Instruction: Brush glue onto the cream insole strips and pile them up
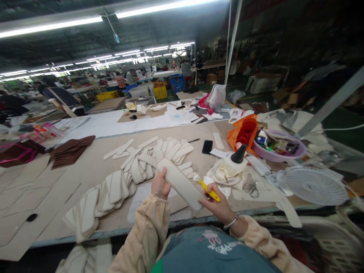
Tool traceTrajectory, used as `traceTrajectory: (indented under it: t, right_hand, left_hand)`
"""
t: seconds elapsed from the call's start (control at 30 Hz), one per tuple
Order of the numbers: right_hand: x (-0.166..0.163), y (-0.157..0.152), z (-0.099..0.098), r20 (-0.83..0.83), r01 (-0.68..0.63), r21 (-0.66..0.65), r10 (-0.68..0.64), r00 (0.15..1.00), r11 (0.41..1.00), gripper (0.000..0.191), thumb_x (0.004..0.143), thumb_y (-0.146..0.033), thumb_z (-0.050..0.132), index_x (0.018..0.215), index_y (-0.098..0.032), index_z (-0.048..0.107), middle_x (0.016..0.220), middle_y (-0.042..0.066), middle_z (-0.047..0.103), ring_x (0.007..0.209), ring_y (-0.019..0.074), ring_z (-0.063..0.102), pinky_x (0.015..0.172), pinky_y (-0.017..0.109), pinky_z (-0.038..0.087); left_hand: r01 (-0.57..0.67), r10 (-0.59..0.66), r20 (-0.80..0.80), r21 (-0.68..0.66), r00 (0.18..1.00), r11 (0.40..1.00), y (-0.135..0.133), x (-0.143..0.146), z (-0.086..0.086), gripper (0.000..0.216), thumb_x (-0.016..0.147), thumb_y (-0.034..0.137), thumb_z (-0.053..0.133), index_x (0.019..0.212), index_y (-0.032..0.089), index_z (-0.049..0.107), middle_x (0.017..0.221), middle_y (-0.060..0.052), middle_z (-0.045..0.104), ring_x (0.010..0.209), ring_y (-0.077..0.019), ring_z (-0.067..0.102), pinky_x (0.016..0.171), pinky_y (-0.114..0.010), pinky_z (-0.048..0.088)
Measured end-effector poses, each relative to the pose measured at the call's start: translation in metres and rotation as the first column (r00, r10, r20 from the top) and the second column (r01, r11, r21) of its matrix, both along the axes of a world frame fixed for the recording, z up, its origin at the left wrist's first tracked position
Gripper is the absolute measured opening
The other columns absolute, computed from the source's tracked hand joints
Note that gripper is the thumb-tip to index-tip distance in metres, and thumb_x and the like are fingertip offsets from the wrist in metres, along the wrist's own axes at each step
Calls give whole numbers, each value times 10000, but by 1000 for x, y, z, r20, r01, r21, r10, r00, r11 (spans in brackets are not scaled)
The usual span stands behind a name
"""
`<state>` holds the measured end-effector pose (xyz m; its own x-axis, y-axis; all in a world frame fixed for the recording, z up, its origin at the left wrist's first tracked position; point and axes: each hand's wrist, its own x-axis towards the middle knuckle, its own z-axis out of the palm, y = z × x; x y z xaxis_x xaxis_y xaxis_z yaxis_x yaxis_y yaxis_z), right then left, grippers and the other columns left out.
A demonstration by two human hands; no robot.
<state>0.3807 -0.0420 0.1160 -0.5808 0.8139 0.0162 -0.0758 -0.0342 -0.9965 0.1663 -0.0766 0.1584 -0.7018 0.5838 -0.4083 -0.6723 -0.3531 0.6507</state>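
A long cream strip with rounded ends (pixel 180 184) slants in front of me above the table's near edge. My left hand (pixel 160 185) is closed on its upper left end, thumb on top. In my right hand (pixel 217 204) is a brush with a yellow handle (pixel 209 190), its head whitish. Fingers of that same hand also touch the strip's lower right end. Just beyond, many similar cream strips (pixel 139 167) lie in overlapping fans, and further stacks (pixel 90 210) stand to the left. A white bottle with a black cone top (pixel 237 157) stands wrapped in cloth to the right.
At the right are a white fan (pixel 315 185), a purple basin (pixel 274 153) of small items and an orange bag (pixel 241 132). A black phone (pixel 207 146) lies mid-table. Brown pieces (pixel 71 151) are stacked at the left. A metal pole (pixel 331 102) slants at the right.
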Motion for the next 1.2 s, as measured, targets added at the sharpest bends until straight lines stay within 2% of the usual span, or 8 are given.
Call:
traceTrajectory:
  t: [0.2,0.33,0.43,0.5,0.63,0.97,1.07,1.2]
  right_hand:
    - [3,1,-2,-16,-3,-1,3,1000,1000,413,612,-339,731,791,-231,375,747,-32,518,661,122,510,572,229,440]
    - [1,1,-5,-17,7,-1,-7,1000,1000,425,596,-354,741,784,-228,381,735,-37,522,639,119,504,574,233,440]
    - [-5,1,-7,-12,-4,-2,4,1000,1000,410,610,-340,735,789,-229,383,735,-43,517,631,113,501,579,230,440]
    - [-11,0,-6,-22,-28,-9,28,999,1000,384,640,-344,715,792,-231,380,730,-43,525,634,115,508,586,234,445]
    - [-29,-3,-4,-15,-31,-11,31,999,999,365,658,-379,695,787,-230,387,729,-28,567,632,134,535,582,262,465]
    - [-89,-17,-5,106,-31,43,26,994,999,334,642,-361,697,751,-228,410,726,-23,587,603,140,550,547,254,473]
    - [-107,-24,-9,145,-34,37,28,989,999,367,614,-388,710,746,-235,404,763,-9,608,654,163,580,559,258,494]
    - [-130,-30,-14,237,20,88,-40,971,996,404,578,-474,704,753,-246,420,820,22,652,690,198,614,546,267,518]
  left_hand:
    - [21,-22,32,51,999,998,-8,6,4,176,764,143,572,938,142,597,881,-60,673,825,-141,628,795,-279,508]
    - [174,-169,-50,141,984,975,-25,19,0,288,728,160,619,1014,169,585,949,-61,669,865,-155,623,832,-304,489]
    - [282,-269,-113,120,957,952,-37,27,-10,386,693,127,636,1066,195,559,976,-60,662,879,-171,619,831,-335,487]
    - [287,-274,-123,96,954,953,-41,25,-17,418,675,118,643,1076,196,552,982,-65,659,899,-181,613,831,-335,485]
    - [252,-241,-125,78,962,965,-44,10,-22,447,645,118,662,1072,186,549,972,-67,658,926,-185,603,841,-320,473]
    - [238,-222,-133,124,966,963,-57,-49,-15,428,632,166,684,1040,177,555,977,-94,659,910,-209,611,819,-335,468]
    - [222,-206,-115,151,972,963,-63,-67,-20,407,633,161,677,1024,176,565,975,-98,661,918,-217,609,829,-345,459]
    - [199,-186,-91,175,978,964,-68,-88,-33,355,612,149,676,957,150,593,941,-115,669,927,-242,607,840,-366,450]
